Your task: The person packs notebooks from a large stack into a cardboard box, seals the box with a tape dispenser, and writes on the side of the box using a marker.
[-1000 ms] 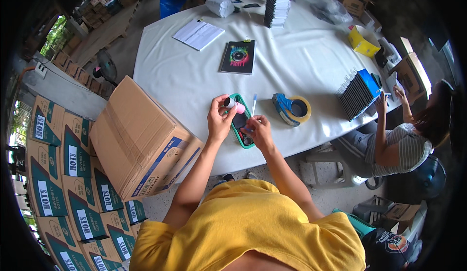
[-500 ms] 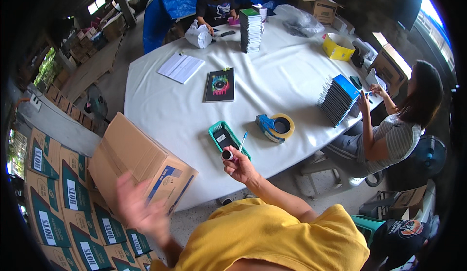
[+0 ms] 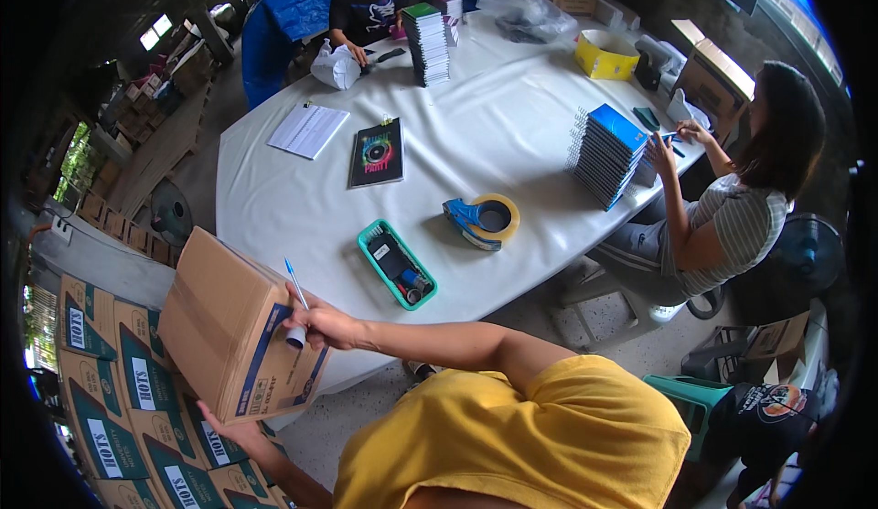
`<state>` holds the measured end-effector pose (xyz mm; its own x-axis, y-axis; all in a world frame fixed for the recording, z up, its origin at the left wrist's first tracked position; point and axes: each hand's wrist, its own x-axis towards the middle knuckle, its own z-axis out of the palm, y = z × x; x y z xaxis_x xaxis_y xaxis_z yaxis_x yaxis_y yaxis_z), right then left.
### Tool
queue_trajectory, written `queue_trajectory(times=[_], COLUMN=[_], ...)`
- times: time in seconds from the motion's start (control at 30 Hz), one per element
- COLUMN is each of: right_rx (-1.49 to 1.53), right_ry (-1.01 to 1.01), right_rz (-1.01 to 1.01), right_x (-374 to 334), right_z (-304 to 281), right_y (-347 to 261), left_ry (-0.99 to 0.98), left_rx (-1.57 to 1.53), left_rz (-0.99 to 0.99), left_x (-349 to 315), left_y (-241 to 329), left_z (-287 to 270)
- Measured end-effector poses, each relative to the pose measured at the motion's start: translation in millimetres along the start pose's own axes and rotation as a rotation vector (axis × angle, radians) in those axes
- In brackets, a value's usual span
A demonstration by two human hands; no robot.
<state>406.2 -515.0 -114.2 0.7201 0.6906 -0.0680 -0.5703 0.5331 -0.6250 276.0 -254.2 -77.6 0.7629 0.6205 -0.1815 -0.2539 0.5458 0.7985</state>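
A closed, taped cardboard box [image 3: 215,312] stands at the table's near left, a blue band along its side. My left hand [image 3: 233,427] grips its lower near edge, fingers against the cardboard and partly hidden. Close over the side facing me, my right hand [image 3: 325,321] is closed around a blue-tipped pen [image 3: 294,280] and a small dark-ended cylinder [image 3: 295,336]; I cannot tell what the cylinder is. To the right, a green plastic basket [image 3: 364,239] holds a black item and small pieces. A blue tape dispenser [image 3: 462,219] with a wide clear roll lies beyond it.
Printed cartons [image 3: 137,390] are stacked at left. On the table are a black notebook [image 3: 376,154], papers [image 3: 308,130], a notebook pile [image 3: 427,47] and blue-covered spiral notebooks [image 3: 611,152]. One person [image 3: 722,221] sits at right with a pen; another [image 3: 368,10] is across the table.
My right hand has moved left from the basket to the box, carrying the pen and cylinder. My left hand has dropped from above the box to its lower edge. The view has shifted.
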Motion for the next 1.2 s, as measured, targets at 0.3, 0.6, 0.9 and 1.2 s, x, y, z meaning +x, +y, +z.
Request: queue_trajectory(times=[0.3,0.6,0.9,1.2], right_rx=[0.248,0.541,0.389,0.286], right_ry=[0.223,0.304,0.107,0.235], right_rz=[-0.188,-0.55,-0.786,-1.089], right_x=[43.8,-35.4,-2.8,-16.1], right_z=[-68.0,-81.7,44.3,147.6], right_y=[-56.0,-67.8,-29.1,44.1], left_ry=[-0.137,-1.069,-1.049,-1.163], left_rx=[-0.047,0.459,1.075,0.857], left_rz=[0.121,0.283,0.549,0.574], left_x=[-79.4,-97.0,-54.4,67.5], left_y=[-113.1,129.4,197.6,212.2], left_z=[47.7,82.7,-47.5,-93.7])
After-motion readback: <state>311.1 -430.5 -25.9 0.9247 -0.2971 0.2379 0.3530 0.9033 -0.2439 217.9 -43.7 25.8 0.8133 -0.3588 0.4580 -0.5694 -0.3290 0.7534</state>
